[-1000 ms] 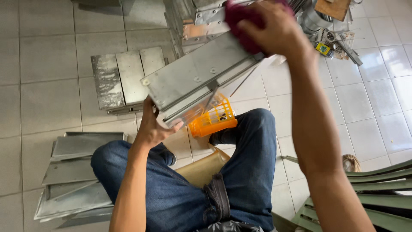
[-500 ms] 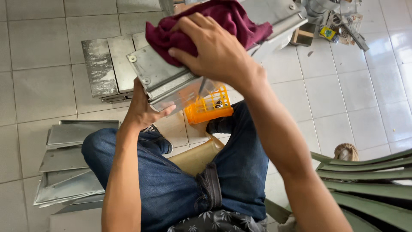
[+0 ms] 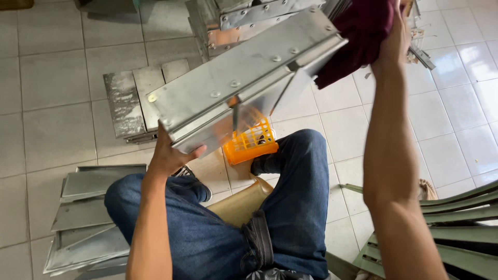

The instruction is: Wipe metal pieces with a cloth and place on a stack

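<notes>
Right now your left hand (image 3: pixel 168 155) is clamped on the near lower corner of the long metal box (image 3: pixel 244 88), thumb over the front edge and fingers underneath, while your right hand (image 3: pixel 397 39) is closed around the dark red cloth (image 3: pixel 363 26) and presses it to the box's far end, up at one o'clock. The box is held in the air above your knees, slanting from your left hand at eight o'clock up toward the cloth, its riveted top face turned to you. To wipe well, keep the left grip firm and low so the box does not twist under the push of the cloth; the folded edges look thin, so I would keep your fingers on the flat faces and let the cloth, not bare skin, run over the corners. Work the cloth along the length in straight passes, covering the rivet heads and the seam, and turn the box with the left hand instead of stretching the right arm. Below the box, between your jeans-clad legs, an orange basket (image 3: pixel 251 145) sits on the tiled floor (image 3: pixel 52 78); lift clear of it when you turn the box. More metal pieces lie flat at ten o'clock (image 3: pixel 129 101), a stack of trays (image 3: pixel 85 212) at seven o'clock, and green slatted parts (image 3: pixel 456 233) at four o'clock.
</notes>
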